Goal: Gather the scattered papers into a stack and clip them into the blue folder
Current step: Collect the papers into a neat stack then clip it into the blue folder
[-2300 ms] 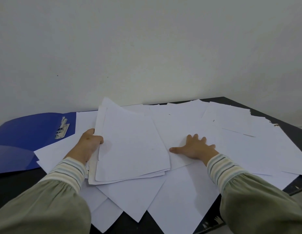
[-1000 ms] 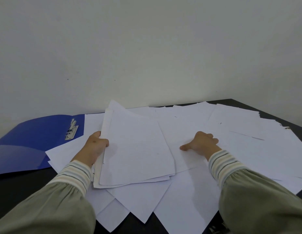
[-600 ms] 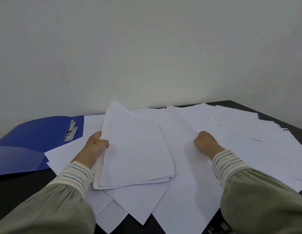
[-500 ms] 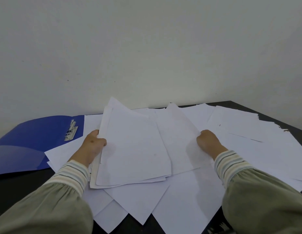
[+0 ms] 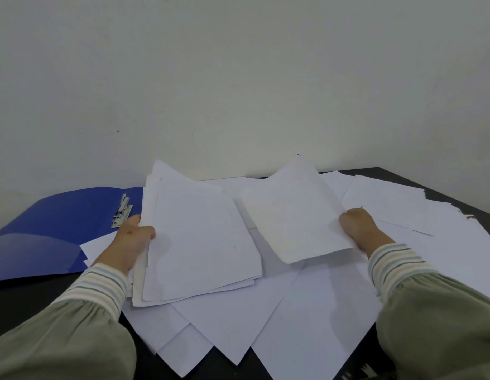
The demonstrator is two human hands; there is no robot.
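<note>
My left hand [image 5: 131, 239] grips the left edge of a gathered stack of white papers [image 5: 200, 242], held slightly raised over the table. My right hand [image 5: 359, 229] pinches the right edge of a single white sheet [image 5: 296, 215] and holds it lifted, tilted, just right of the stack. The blue folder [image 5: 54, 229] lies open at the far left, its metal clip [image 5: 121, 212] beside my left hand. Several loose sheets [image 5: 307, 311] still lie spread under and around both hands.
The black table [image 5: 27, 294] shows at the left front and the far right corner. A plain white wall stands close behind it. More scattered sheets [image 5: 419, 215] cover the right side up to the table's edge.
My right hand went from pressing flat on a sheet to pinching its edge and lifting it off the pile. The left hand has kept its hold on the stack, raising it slightly.
</note>
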